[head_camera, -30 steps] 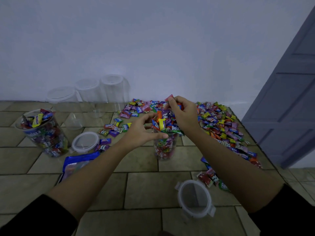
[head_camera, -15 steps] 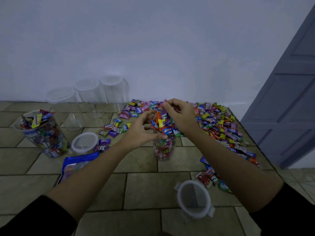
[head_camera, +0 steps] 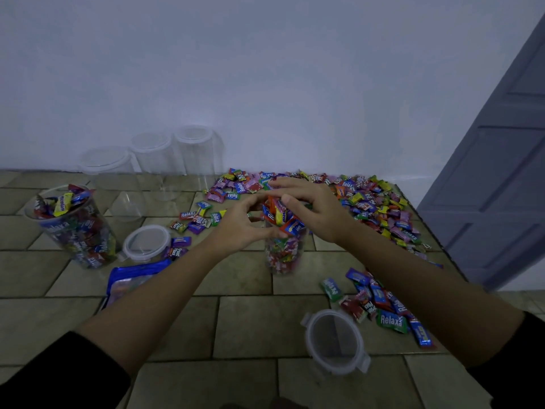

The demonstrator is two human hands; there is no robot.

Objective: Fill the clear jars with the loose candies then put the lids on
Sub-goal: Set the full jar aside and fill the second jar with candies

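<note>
Since a moment ago my right hand [head_camera: 312, 208] is coming down lower, no longer pinching a candy, its fingers nearly straight and pressing on the heaped candies [head_camera: 280, 216] that are topping the clear jar [head_camera: 283, 255]. My left hand [head_camera: 239, 228] is curling round the jar's mouth. The jar is standing upright on the counter [head_camera: 250, 326], its lid [head_camera: 334, 340] lying nearer me and the loose pile [head_camera: 383, 208] lying behind my right hand.

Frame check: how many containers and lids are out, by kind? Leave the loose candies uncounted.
Jars with candies, unlidded: 2
Empty jars at the back: 3
Loose lids: 2
Blue bag: 1
Total: 8
</note>
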